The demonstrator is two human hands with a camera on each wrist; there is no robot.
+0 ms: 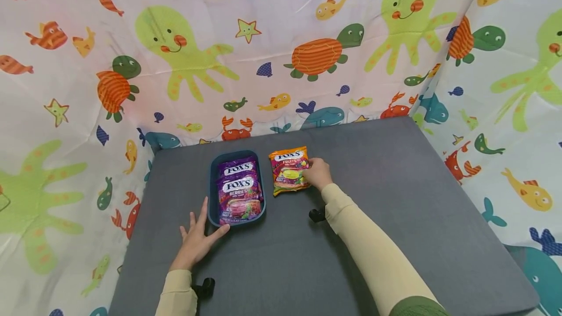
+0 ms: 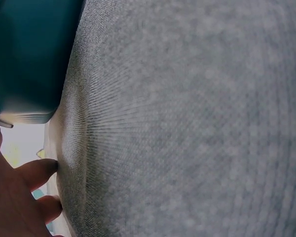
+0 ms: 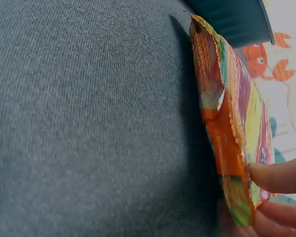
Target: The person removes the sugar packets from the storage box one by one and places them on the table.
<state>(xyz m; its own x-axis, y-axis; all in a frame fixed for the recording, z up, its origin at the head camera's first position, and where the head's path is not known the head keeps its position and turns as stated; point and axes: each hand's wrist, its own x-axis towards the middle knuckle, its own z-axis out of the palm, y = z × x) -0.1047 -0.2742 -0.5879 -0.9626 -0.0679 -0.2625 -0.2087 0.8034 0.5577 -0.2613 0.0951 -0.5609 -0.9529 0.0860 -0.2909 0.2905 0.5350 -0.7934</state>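
Observation:
A dark blue plastic tray [image 1: 212, 179] on the table holds purple Fox's Berries candy bags [image 1: 239, 189], which overlap each other. My left hand [image 1: 195, 243] is at the tray's near left corner with fingers spread, the thumb and a fingertip at its rim. To the right of the tray is an orange Fox's Fruits candy bag [image 1: 290, 169]. My right hand [image 1: 319, 173] pinches its right edge, thumb on top and fingers beneath, as the right wrist view shows. In that view the candy bag [image 3: 237, 113] stands close to the grey cloth.
The table has a grey cloth cover [image 1: 395, 199]. Behind and at both sides hangs a white curtain [image 1: 272, 13] printed with sea animals. Black wrist straps [image 1: 317, 215] sit on both sleeves.

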